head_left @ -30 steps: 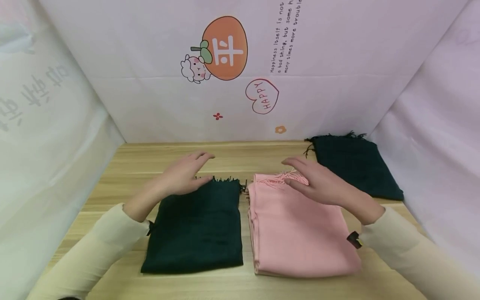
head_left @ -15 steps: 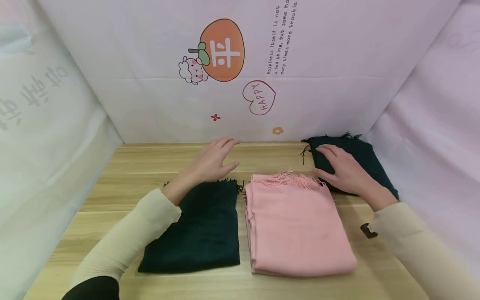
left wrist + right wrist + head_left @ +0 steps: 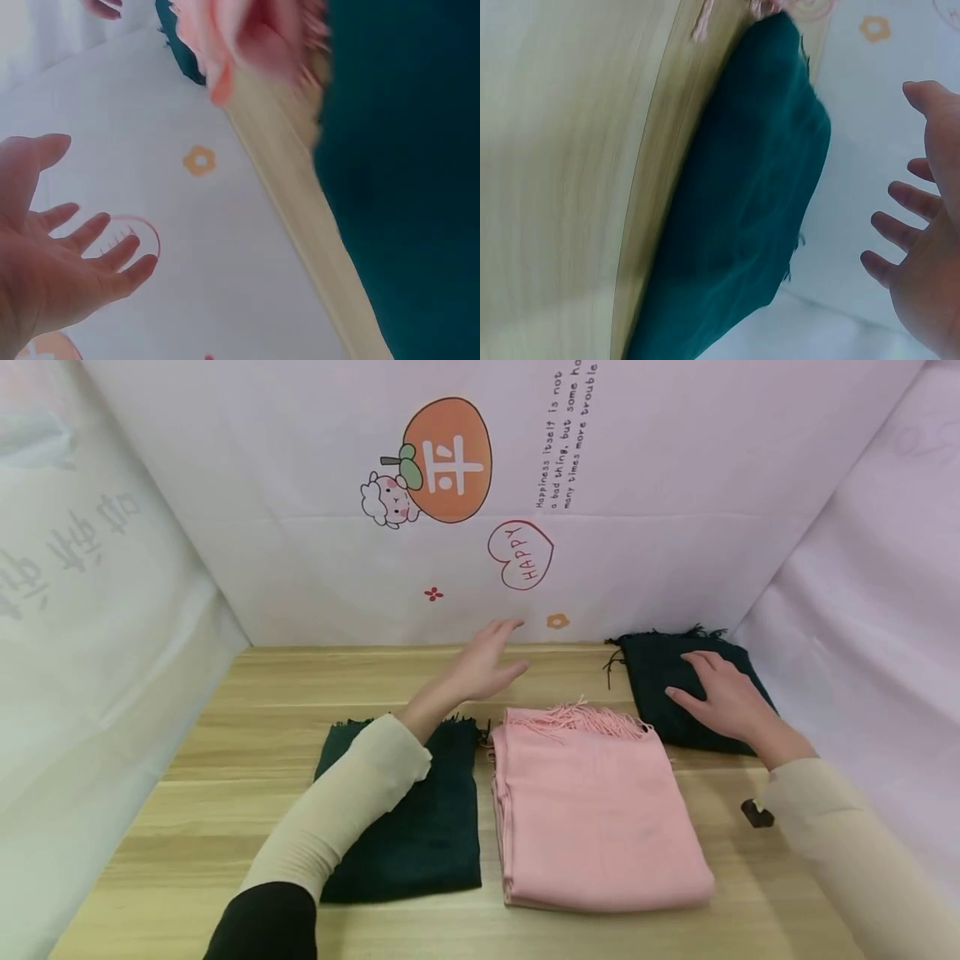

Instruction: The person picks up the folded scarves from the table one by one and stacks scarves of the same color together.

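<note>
My left hand [image 3: 483, 667] hovers above the back of the table, its fingers extended and holding nothing. Below its forearm lies a folded dark green fringed scarf [image 3: 427, 835], partly hidden by the sleeve. A folded pink scarf [image 3: 600, 827], fringe toward the back, lies beside it in the middle. At the back right is another dark green scarf [image 3: 660, 693], overlapped in the head view by my right hand [image 3: 723, 697]. That hand has spread fingers and an empty palm, and the right wrist view shows it apart from the green scarf [image 3: 742, 195].
White printed cloth [image 3: 300, 568] hangs behind the wooden table [image 3: 247, 718], and more white cloth [image 3: 847, 635] closes off both sides. A small black piece [image 3: 757, 812] shows beside the right cuff.
Both hands have moved right. The left has gone from over the left green scarf toward the back middle; the right has passed from over the pink scarf to the back-right green one.
</note>
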Demonstrator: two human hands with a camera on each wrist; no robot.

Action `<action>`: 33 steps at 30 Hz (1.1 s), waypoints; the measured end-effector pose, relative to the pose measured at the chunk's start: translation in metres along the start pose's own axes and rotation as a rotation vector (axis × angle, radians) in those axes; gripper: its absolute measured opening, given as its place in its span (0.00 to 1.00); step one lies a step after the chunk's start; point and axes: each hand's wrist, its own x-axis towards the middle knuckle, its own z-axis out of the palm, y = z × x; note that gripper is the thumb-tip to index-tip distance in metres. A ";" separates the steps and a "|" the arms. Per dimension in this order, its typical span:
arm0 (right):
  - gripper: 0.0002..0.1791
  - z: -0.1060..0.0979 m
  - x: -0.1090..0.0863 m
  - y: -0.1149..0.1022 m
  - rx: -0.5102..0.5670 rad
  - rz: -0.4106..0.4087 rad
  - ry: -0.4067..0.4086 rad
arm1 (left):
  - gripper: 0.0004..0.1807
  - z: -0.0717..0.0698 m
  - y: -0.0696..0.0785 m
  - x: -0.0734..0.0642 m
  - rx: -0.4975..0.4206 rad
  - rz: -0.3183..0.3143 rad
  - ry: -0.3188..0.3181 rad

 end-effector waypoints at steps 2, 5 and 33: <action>0.45 0.000 0.001 0.007 0.002 0.014 -0.011 | 0.39 0.004 0.007 0.008 -0.037 -0.001 -0.011; 0.45 0.002 0.001 0.020 0.004 0.029 -0.019 | 0.39 0.010 0.016 0.019 -0.079 0.003 -0.036; 0.50 0.006 -0.002 0.092 0.113 0.244 -0.253 | 0.42 0.105 0.085 0.104 -1.070 -0.632 -0.253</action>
